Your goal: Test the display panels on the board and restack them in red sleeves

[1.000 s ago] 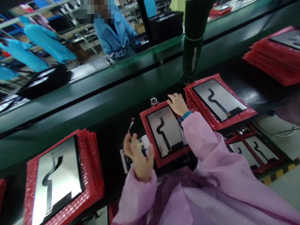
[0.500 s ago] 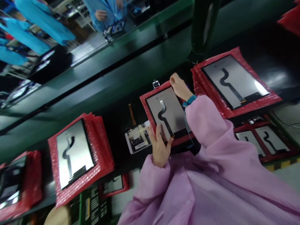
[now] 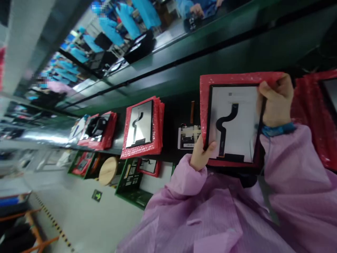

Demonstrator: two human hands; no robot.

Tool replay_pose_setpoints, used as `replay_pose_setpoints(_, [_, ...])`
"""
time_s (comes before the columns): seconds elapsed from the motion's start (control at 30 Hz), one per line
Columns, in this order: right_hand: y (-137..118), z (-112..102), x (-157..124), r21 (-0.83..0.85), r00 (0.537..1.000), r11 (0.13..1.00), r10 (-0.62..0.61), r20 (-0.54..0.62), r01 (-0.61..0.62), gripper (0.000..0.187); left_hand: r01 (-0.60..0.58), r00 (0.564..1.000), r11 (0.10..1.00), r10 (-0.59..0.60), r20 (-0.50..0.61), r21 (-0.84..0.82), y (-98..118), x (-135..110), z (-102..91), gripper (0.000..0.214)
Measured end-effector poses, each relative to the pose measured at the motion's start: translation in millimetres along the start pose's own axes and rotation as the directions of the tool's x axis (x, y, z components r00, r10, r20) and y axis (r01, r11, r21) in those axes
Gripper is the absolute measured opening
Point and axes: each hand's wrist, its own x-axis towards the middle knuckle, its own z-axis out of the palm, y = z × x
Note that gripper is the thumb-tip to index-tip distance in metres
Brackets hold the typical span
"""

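Both hands hold up a display panel [image 3: 240,123] lying on a red bubble-wrap bag [image 3: 229,78]. A black S-shaped ribbon cable runs down the panel's pale back. My left hand [image 3: 201,153] grips the lower left edge, thumb over the front. At the upper right corner, my right hand [image 3: 277,100] is closed on the bag and the panel's edge, with its far fingers hidden. Just left of the panel, a small device with exposed circuitry [image 3: 187,137] rests on the dark bench, partly covered by the bag. A thin brown flex strip [image 3: 192,111] lies behind it.
A stack of red bags topped by another panel [image 3: 139,124] stands to the left. Farther left is a stack carrying a dark object [image 3: 97,127]. More red bags [image 3: 312,116] sit at right. Below the bench are a green crate [image 3: 129,189] and a round stool [image 3: 107,171].
The panel and its red bag have been lifted closer to me and stand more upright, still in both hands. My view has swung left, showing more of the aisle.
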Motion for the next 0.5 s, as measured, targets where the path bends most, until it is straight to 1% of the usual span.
replay_pose_setpoints(0.03, [-2, 4, -2, 0.051, 0.999, 0.998, 0.041, 0.01, -0.041, 0.019, 0.006, 1.0, 1.0, -0.006, -0.019, 0.015, 3, 1, -7.5, 0.059])
replay_pose_setpoints(0.1, [-7, 10, -5, 0.122, 0.982, 0.976, 0.173, 0.072, -0.181, 0.014, 0.04, 0.994, 0.998, -0.035, -0.106, 0.044, 6, 1, -30.1, 0.059])
replay_pose_setpoints(0.17, [-12, 14, -7, 0.144, 0.942, 0.935, 0.303, 0.144, -0.323, 0.011, 0.116, 0.973, 0.993, -0.106, -0.204, 0.036, 5, 0, -65.7, 0.058])
replay_pose_setpoints(0.23, [-15, 17, -8, 0.112, 0.905, 0.905, 0.388, 0.174, -0.41, 0.011, 0.214, 0.935, 0.977, -0.21, -0.286, -0.019, 1, -1, -114.0, 0.056])
replay_pose_setpoints(0.27, [-15, 18, -8, 0.09, 0.894, 0.897, 0.413, 0.171, -0.432, 0.011, 0.252, 0.904, 0.967, -0.249, -0.347, -0.037, -1, -1, -141.7, 0.057])
replay_pose_setpoints(0.33, [-12, 20, -9, 0.05, 0.874, 0.882, 0.455, 0.169, -0.468, 0.011, 0.284, 0.858, 0.958, -0.275, -0.433, -0.044, -5, -1, -199.2, 0.063])
replay_pose_setpoints(0.37, [-10, 20, -10, 0.026, 0.862, 0.873, 0.476, 0.176, -0.488, 0.011, 0.297, 0.845, 0.954, -0.276, -0.458, -0.027, -7, 0, -226.7, 0.065])
replay_pose_setpoints(0.4, [-8, 20, -11, 0.002, 0.849, 0.863, 0.496, 0.183, -0.505, 0.01, 0.327, 0.837, 0.945, -0.287, -0.466, 0.006, -8, 1, -251.8, 0.067])
replay_pose_setpoints(0.43, [-5, 20, -11, -0.026, 0.837, 0.854, 0.514, 0.189, -0.519, 0.01, 0.386, 0.832, 0.92, -0.32, -0.453, 0.06, -10, 2, -273.7, 0.067])
replay_pose_setpoints(0.47, [-1, 20, -12, -0.056, 0.826, 0.847, 0.528, 0.197, -0.528, 0.009, 0.42, 0.824, 0.903, -0.34, -0.453, 0.087, -12, 3, -291.9, 0.063])
replay_pose_setpoints(0.5, [2, 19, -12, -0.086, 0.816, 0.842, 0.538, 0.211, -0.533, 0.008, 0.455, 0.818, 0.883, -0.362, -0.447, 0.118, -14, 4, -306.2, 0.06])
